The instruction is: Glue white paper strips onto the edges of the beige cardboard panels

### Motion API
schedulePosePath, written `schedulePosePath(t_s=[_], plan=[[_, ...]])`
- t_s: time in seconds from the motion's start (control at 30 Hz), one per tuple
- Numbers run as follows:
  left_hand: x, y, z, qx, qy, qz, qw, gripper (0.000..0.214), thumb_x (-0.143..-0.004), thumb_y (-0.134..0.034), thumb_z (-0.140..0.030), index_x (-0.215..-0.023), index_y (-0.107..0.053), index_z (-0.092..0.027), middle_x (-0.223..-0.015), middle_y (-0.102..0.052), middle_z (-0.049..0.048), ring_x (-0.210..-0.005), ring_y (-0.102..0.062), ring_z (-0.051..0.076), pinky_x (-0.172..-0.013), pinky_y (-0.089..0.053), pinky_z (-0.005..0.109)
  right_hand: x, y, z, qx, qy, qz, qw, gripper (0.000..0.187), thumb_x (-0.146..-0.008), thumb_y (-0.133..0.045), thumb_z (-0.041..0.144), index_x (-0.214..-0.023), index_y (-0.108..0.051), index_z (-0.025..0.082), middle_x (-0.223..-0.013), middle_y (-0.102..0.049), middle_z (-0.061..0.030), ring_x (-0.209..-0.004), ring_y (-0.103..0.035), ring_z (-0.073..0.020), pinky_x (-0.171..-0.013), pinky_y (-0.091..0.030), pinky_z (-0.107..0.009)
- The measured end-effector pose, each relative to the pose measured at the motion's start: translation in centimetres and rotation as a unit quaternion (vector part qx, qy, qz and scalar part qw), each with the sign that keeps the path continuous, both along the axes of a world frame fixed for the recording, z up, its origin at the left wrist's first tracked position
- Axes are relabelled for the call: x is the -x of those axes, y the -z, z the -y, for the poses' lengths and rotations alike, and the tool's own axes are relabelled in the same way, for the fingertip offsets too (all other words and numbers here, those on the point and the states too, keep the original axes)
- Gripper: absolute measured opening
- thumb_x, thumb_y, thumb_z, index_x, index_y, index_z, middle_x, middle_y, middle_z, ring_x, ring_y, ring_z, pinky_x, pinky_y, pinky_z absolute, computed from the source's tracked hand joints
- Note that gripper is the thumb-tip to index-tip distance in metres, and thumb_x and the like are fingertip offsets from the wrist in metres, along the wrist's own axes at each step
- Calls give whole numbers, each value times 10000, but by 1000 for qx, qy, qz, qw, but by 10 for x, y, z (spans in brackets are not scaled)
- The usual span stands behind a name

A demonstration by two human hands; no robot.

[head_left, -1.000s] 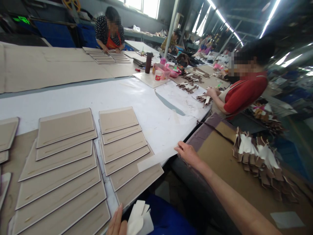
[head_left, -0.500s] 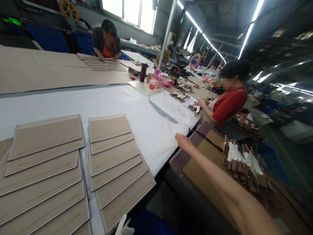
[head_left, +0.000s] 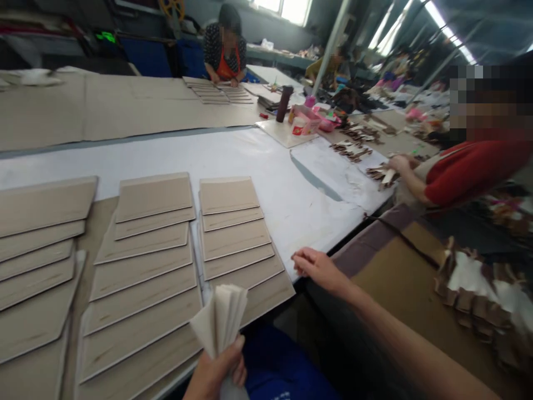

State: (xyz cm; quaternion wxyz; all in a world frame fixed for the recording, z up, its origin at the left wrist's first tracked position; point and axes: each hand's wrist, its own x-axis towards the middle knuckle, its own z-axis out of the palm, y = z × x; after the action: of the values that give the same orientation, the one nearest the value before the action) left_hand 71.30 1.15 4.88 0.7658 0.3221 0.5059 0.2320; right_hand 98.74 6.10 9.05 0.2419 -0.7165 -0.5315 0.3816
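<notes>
- Surface [head_left: 283,208], white-topped, running far back.
- On its left part, beige panels [head_left: 144,278], overlapping in three rows.
- To the right, beyond the surface's near edge, brown and white pieces [head_left: 474,297], bunched together.
- In left hand [head_left: 220,361], grip closed around white strips [head_left: 227,319], fanned upward before the rightmost row.
- Near that row, right hand [head_left: 318,269], grip narrow, fingers curled; cannot tell whether touching the surface.
</notes>
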Motion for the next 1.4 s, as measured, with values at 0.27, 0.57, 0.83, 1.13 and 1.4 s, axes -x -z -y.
schedulePosePath(t_s=[0.27,0.57,0.83,1.13,1.4], plan=[[-11,-22,-12,170,-28,216,961,308,-626,-733,-330,-600,-484,-151,-495,-414,-45,-450,-377,63,-485,-352,222,120,8,37,36,-15,-306,951,267,-748,-588,406,-857,-609,162,-739,-597,-4,-687,-519,-136,-634,-414,-241],[-2,-17,-17,181,-61,220,957,300,-659,-710,-342,-802,-607,-99,-606,-542,8,-561,-506,105,-596,-450,257,127,13,22,78,40,-314,945,227,-731,-560,372,-671,-551,154,-583,-513,26,-528,-430,-89,-486,-331,-207],[-3,-13,-15,114,-98,147,978,347,-579,-772,-310,-826,-607,-130,-602,-593,13,-530,-525,122,-541,-445,248,136,19,18,47,45,-278,958,266,-666,-643,392,-622,-518,162,-561,-458,50,-530,-389,-82,-493,-322,-209],[0,-5,-2,-11,-89,-4,996,308,-671,-669,-419,-820,-630,-152,-684,-619,45,-687,-566,189,-675,-424,289,136,26,29,75,140,-449,879,343,-692,-616,470,-884,-517,204,-732,-547,28,-597,-479,-101,-551,-394,-223],[28,24,34,-460,301,-315,773,180,-729,-398,-120,-675,-560,-178,-657,-569,65,-623,-483,200,-587,-367,311,102,42,29,160,75,-325,929,323,-671,-618,473,-668,-485,178,-558,-430,61,-503,-362,-73,-473,-276,-196]])
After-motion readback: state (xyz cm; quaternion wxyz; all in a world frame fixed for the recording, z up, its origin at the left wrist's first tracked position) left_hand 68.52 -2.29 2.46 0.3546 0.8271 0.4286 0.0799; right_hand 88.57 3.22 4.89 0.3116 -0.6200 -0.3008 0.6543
